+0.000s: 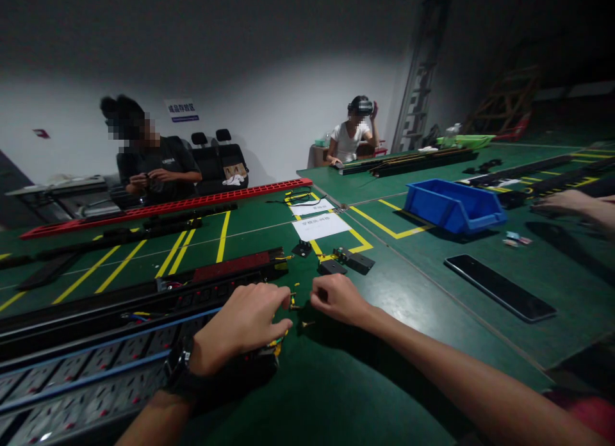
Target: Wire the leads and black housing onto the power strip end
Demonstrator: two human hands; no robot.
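Note:
My left hand [247, 321], with a dark watch on its wrist, lies over the end of a long power strip with rows of sockets [103, 366]. Its thumb and forefinger are apart; its other fingers are partly hidden. Close to the thumb, green-and-yellow wire ends [277, 345] stick out of the strip. My right hand [339, 297] is closed just to the right, with its fingers curled; what they hold, if anything, is hidden. Between the hands a small brass-coloured screw-like piece [306, 323] lies on the green table. Black end pieces [360, 262] lie beyond my right hand.
A blue bin [451, 206] and a black phone [500, 287] lie to the right. Paper sheets [323, 227] and a long red rail [182, 204] are farther back. Two people sit across the table; another person's hand [560, 202] reaches in from the right.

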